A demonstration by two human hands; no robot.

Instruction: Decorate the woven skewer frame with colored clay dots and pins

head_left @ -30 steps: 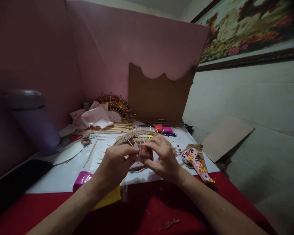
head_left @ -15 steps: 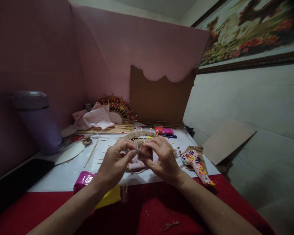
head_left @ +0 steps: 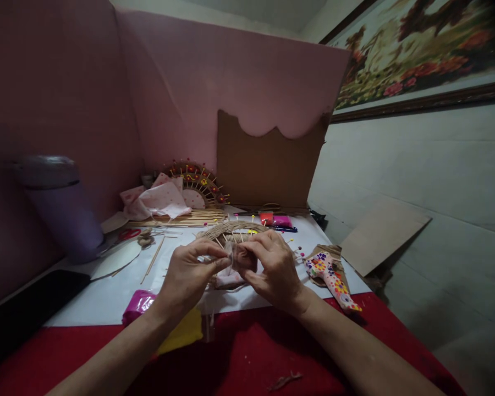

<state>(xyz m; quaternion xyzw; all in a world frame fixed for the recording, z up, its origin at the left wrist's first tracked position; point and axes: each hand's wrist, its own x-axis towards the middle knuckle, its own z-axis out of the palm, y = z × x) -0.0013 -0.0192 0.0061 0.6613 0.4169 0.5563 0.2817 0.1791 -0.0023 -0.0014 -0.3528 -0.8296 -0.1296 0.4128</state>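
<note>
Over the near side of the table, my left hand (head_left: 192,275) pinches the clear, crinkled edge of a small plastic packet (head_left: 245,258). My right hand (head_left: 275,269) grips the packet's other side between thumb and fingers. Something dark reddish-brown shows inside it. Directly behind and below both hands lies a twine-wrapped ring (head_left: 219,230), with thin sticks tipped in pink and yellow beads standing out around it. Pink cloth shows in its middle, partly hidden by my hands.
A purple tumbler (head_left: 64,214) stands at left, near a black slab (head_left: 37,291). Magenta (head_left: 138,305) and yellow (head_left: 183,331) packets lie by my left forearm. A flower-painted figure (head_left: 332,278) rests at right. Bamboo sticks (head_left: 190,217) and a cardboard sheet (head_left: 268,165) are behind.
My left fingers have shifted slightly left, drawing out the clear plastic edge of the packet. My right hand stays nearly still. The view has moved slightly.
</note>
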